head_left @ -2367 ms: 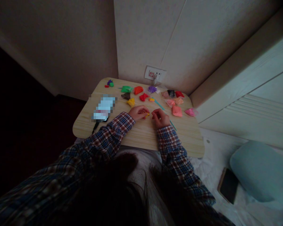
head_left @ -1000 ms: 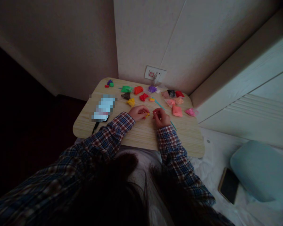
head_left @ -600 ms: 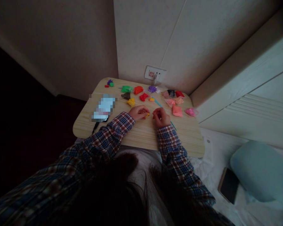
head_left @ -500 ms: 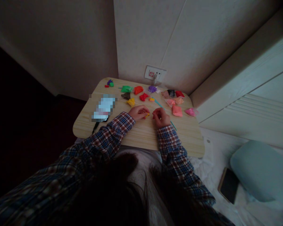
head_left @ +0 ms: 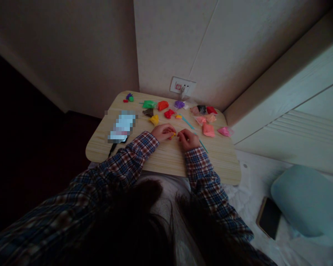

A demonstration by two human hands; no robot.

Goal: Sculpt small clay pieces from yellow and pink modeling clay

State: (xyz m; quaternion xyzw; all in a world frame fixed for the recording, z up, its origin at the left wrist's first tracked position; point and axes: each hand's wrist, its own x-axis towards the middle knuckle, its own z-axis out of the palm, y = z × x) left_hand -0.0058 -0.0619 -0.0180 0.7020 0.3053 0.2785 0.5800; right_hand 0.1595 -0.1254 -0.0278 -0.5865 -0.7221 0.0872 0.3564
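Over the middle of the wooden table [head_left: 166, 160], my left hand [head_left: 163, 132] pinches a small yellow piece of modelling clay [head_left: 174, 135], with a bit of red at its lower edge. My right hand [head_left: 189, 140] is close beside it on the right, fingers closed in a pinch at the yellow piece's edge. Whatever lies between the right fingertips is too small to make out. Just beyond the hands lie a yellow clay packet [head_left: 154, 120], a red clay packet [head_left: 169, 113] and a small yellow-orange lump [head_left: 178, 116].
A blue-green stick [head_left: 188, 122] passes behind my right hand. Several clay packets, such as a green one [head_left: 149, 104] and a coral one [head_left: 208, 130], line the back. A lit phone [head_left: 122, 126] with a cable lies left. Small clay pieces [head_left: 131, 99] sit at the far-left corner.
My right hand has moved slightly left, bringing its fingertips up to the yellow clay piece. The left hand has stayed almost still.
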